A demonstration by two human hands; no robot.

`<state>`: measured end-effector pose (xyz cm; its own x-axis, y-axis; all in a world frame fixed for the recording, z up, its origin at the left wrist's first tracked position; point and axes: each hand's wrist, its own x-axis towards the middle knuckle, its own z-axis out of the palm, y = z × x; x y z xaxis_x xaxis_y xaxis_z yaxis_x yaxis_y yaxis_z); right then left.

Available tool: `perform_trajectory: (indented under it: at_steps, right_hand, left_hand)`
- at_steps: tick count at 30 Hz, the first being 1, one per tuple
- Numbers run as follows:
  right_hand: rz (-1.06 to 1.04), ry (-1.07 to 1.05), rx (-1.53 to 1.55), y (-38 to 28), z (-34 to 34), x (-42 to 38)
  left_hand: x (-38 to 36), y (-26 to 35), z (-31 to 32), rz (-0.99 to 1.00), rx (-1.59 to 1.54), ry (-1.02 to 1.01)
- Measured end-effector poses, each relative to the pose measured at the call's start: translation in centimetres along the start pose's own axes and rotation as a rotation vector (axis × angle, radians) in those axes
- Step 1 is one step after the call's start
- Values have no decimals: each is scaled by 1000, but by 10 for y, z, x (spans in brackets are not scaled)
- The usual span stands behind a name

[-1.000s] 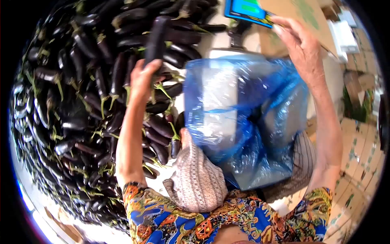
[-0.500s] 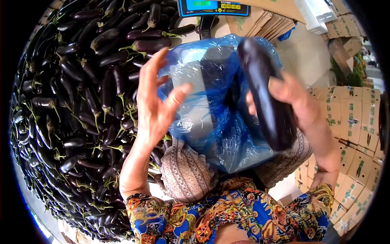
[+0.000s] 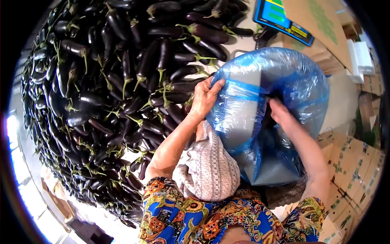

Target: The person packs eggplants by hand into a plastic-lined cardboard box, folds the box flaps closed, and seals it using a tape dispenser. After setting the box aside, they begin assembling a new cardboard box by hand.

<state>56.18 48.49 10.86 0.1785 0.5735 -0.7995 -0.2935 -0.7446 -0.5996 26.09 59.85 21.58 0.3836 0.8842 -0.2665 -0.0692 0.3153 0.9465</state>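
A translucent blue plastic bag (image 3: pixel 239 97) spreads over a container in front of me, and pale flat sides show through it. My left hand (image 3: pixel 206 97) is closed on the bag's left edge, thumb lying over the plastic. My right hand (image 3: pixel 281 113) reaches down into the bag's dark middle opening. Its fingertips are mostly hidden there, beside a dark shape, so I cannot make out whether they still grip an eggplant. Just left of my left hand lies a large heap of dark purple eggplants (image 3: pixel 148 61) with green stems.
A blue scale with a lit display (image 3: pixel 280 20) stands at the top right, partly covered by a cardboard sheet (image 3: pixel 321 28). White foam boxes (image 3: pixel 360 57) are at the far right. Printed cartons (image 3: pixel 349 175) are stacked at the lower right. My patterned sleeve covers (image 3: pixel 211 166) hang near my lap.
My right hand, which held an eggplant above the bag, has gone down into the opening. My left hand, spread before, has closed on the bag's edge. The view has shifted left.
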Motion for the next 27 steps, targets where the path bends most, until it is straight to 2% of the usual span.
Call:
perform_trajectory:
  at_steps: [2, 4, 5, 7, 8, 9, 10, 11, 12, 13, 14, 15, 16, 17, 18, 19, 21, 23, 25, 27]
  right_hand:
    - [-85, 181, -389, 12, 20, -9]
    - [-239, 107, -970, 19, 20, -11]
    - [-339, 58, -1154, 22, 18, -7]
    - [-502, -80, -1458, 17, 14, -8]
    - [-527, -138, -1584, 13, 14, -16]
    - [-476, -195, -1700, -9, 17, -36]
    - [-430, -260, -1812, -30, 21, -57]
    - [-378, -332, -1750, -58, 33, -85]
    - [-324, -397, -1682, -88, 47, -115]
    - [-289, -569, -1653, -127, 63, -135]
    - [-88, -664, -1128, -140, 58, -135]
    - [-432, -631, -930, -152, 49, -138]
    - [-327, -513, -675, -183, 52, -156]
    - [-415, -426, -557, -203, 32, -157]
    - [-433, -427, -305, -220, 16, -157]
    - [-581, -392, -320, -228, 22, -166]
    - [-727, -388, -448, -219, 31, -180]
    - [-721, -409, -543, -224, 51, -206]
    - [-792, -385, -441, -225, 55, -206]
    - [-744, -313, -484, -226, 61, -210]
  left_hand:
    - [7, -16, -19, -72, -37, -2]
    - [12, -24, -45, -138, -73, 11]
    - [13, -25, -54, -19, -43, 128]
    - [24, -25, -98, 170, 365, 347]
    - [32, -31, -125, 355, 596, 475]
    - [36, -23, -151, 420, 984, 584]
    - [45, -22, -174, 460, 1177, 673]
    - [54, -25, -195, 501, 1369, 758]
    - [61, -30, -214, 414, 1471, 753]
    - [67, -34, -230, 332, 1569, 736]
    - [71, -32, -240, 138, 1539, 692]
    - [77, -31, -244, -53, 1500, 626]
    - [81, -30, -243, -103, 1455, 619]
    - [82, -28, -240, -152, 1412, 607]
    - [82, -25, -237, -200, 1294, 573]
    - [80, -23, -234, -250, 1186, 544]
    - [64, -38, -236, -200, 530, 491]
    - [22, -2, -188, -218, 169, 390]
    - [-4, 13, -166, -214, -25, 225]
    - [-28, 31, -130, -160, -131, 176]
